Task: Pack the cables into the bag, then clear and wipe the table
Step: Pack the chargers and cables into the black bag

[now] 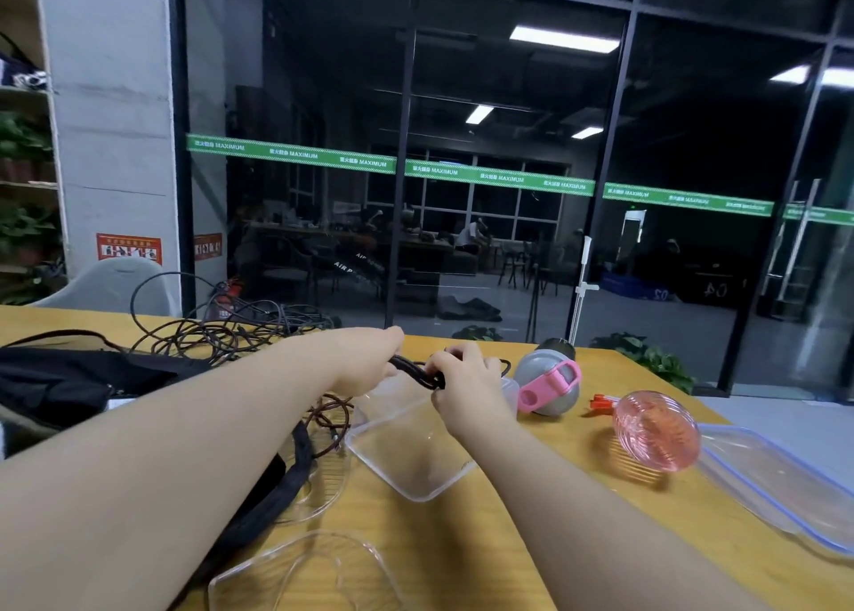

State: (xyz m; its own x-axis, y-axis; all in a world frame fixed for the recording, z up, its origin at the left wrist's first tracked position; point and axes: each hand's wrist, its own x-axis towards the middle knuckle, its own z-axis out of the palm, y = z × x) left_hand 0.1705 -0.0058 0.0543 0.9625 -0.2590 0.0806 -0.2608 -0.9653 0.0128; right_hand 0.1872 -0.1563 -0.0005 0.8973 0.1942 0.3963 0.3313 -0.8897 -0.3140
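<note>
Both hands hold a bundled black cable above the middle of the yellow table. My left hand grips its left end. My right hand pinches its right end, fingers curled over the coil. A black bag lies at the left of the table, its strap running toward me under my left forearm. A tangle of dark cables sits behind the bag near the far edge. A brown cable lies loosely coiled below my left wrist.
A clear plastic box sits under my hands. A grey bottle with a pink strap lies to the right, then a pink ribbed object and a blue-rimmed lid. Clear dishes are near the front edge. A glass wall stands behind the table.
</note>
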